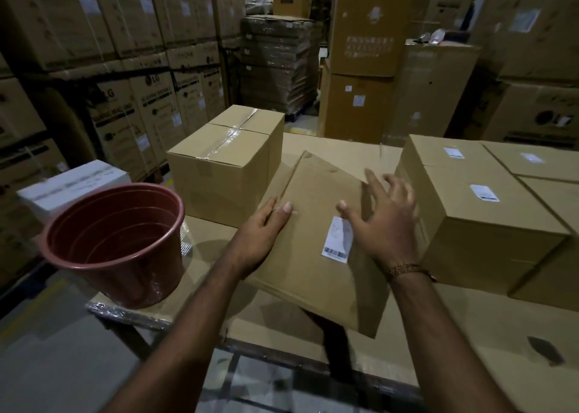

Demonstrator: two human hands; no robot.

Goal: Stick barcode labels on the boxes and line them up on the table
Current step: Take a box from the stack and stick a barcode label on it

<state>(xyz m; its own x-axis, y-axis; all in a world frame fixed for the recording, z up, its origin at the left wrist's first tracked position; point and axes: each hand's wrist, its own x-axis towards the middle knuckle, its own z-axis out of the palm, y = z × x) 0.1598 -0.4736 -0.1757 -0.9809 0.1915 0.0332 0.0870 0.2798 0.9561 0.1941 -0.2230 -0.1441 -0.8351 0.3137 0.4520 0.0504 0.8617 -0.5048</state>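
Lying tilted on the cardboard-covered tabletop (pixel 407 359), between a taped box (pixel 225 165) at the back left and a row of labelled boxes (pixel 476 212) on the right: the middle box (pixel 313 256), carrying a white barcode label (pixel 337 239) on its top face. Resting flat on that box's left edge, fingers extended and gripping nothing: the left hand (pixel 266 234). Hovering open with fingers spread just right of the label, blurred and grasping nothing: the right hand (pixel 385 224); standing at the tabletop's left corner, a reddish-brown bucket (pixel 119 243).
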